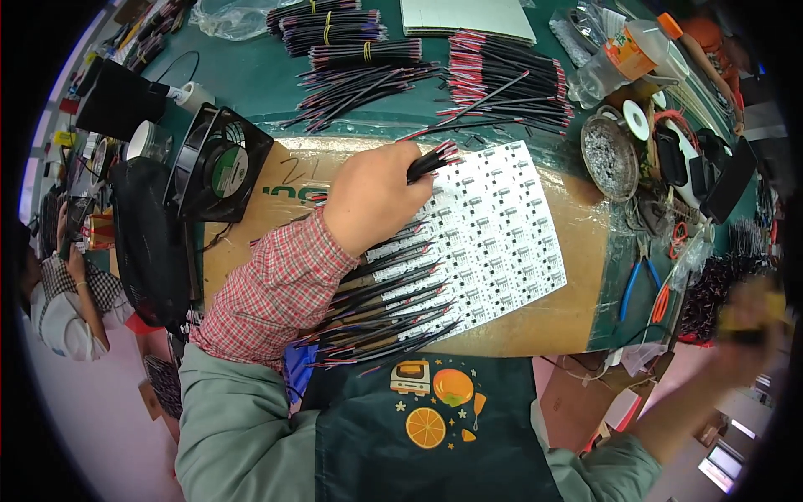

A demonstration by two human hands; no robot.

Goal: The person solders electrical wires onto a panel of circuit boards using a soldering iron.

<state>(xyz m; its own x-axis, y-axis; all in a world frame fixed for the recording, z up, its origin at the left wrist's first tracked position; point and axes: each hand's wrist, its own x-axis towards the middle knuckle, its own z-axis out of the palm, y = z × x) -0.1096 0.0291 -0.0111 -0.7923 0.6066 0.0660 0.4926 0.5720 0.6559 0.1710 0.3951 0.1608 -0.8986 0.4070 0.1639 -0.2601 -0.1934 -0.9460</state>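
My left hand is closed around a bundle of black wires with red and bare tips, held above a white printed circuit board panel. Rows of small black parts are printed or mounted on that panel. Several black wires with stripped red ends lie side by side across its left part, some under my left forearm. Far to the right, my right hand is smeared by motion beside a blurred yellow and black object. Whether its fingers hold that object is not clear.
Bundled black wires and a loose red-tipped pile lie at the back. A black fan stands left. To the right are a plastic bottle, a metal bowl and blue-handled pliers. Another person sits far left.
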